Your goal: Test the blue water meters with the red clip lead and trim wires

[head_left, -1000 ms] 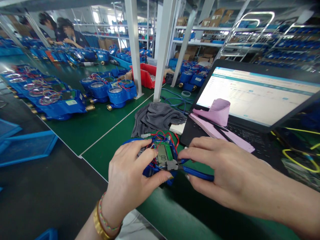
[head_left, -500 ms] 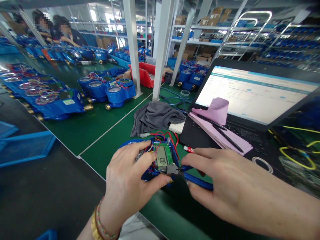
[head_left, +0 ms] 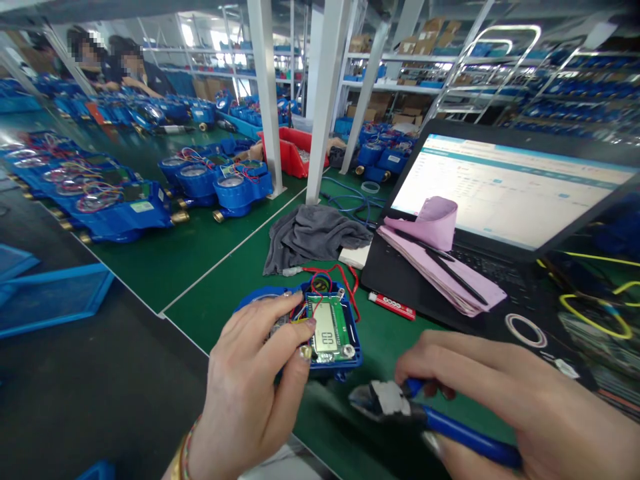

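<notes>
Meter (head_left: 341, 331), blue, with its top open: where is it, and how is it held?

It's at the near side of the green worktop (head_left: 220, 273), under the left hand (head_left: 255, 373). That grip is clamped on the meter, fingers across its left part, thumb by the lower left of the lit display (head_left: 325, 320). What the fingers do underneath is hidden.

And the right hand (head_left: 480, 393)?

Closed round the blue handles of a pair of cutters (head_left: 393, 399). Their head hangs just beside the meter, on the near side, not touching it. I can't tell whether the blades meet; that bit is blurred.

Which step would you call this?

Close cutter work around the circuit board, I'd judge, with the tool clear of it at this instant.

And what does the next move call for?

If the blades go in, a steady left hand, fingertips out of their way, and an approach that spares the display and the thin wires (head_left: 301, 311).

Anything further off to mind?

Red-and-white pack (head_left: 393, 306) to the right, then the laptop (head_left: 520, 193) and a gray cloth (head_left: 315, 230). Past those, more blue meters (head_left: 235, 192), a red bin (head_left: 293, 155) and, far left, co-workers (head_left: 145, 80).
</notes>
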Tool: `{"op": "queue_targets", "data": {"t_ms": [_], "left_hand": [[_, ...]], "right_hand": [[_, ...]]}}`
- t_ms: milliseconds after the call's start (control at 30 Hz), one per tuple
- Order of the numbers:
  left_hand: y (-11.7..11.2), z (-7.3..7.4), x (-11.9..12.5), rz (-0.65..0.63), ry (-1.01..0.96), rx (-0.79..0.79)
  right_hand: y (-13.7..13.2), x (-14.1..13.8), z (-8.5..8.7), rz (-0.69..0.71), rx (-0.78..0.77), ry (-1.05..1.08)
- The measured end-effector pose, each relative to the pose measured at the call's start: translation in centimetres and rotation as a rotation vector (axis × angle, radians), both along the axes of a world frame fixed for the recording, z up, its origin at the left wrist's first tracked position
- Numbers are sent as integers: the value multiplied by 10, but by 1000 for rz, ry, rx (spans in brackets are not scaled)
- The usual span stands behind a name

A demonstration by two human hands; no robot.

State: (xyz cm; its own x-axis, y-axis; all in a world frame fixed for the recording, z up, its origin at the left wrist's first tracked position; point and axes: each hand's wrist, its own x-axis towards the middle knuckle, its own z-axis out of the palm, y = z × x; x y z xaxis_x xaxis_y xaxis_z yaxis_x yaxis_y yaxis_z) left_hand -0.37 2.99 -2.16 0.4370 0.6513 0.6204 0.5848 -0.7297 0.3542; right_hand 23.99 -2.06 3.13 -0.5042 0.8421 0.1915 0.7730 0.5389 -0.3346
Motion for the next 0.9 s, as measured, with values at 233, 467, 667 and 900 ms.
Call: {"op": "queue_targets", "data": {"t_ms": [233,467,667,900], "left_hand": [[-4,-3,-15,-11,-35,-207],[-7,5,-22,-23,3,-304],[-8,17,-24,-43,109,-263],[-8,16,-21,-21,160,-108]], "right_hand": [[-21,-39,-46,59,173,-68],[-35,-138,-135,-175,357,24],[-25,-137,-152,60,358,88],[-29,-86,-113,29,308,326]]}}
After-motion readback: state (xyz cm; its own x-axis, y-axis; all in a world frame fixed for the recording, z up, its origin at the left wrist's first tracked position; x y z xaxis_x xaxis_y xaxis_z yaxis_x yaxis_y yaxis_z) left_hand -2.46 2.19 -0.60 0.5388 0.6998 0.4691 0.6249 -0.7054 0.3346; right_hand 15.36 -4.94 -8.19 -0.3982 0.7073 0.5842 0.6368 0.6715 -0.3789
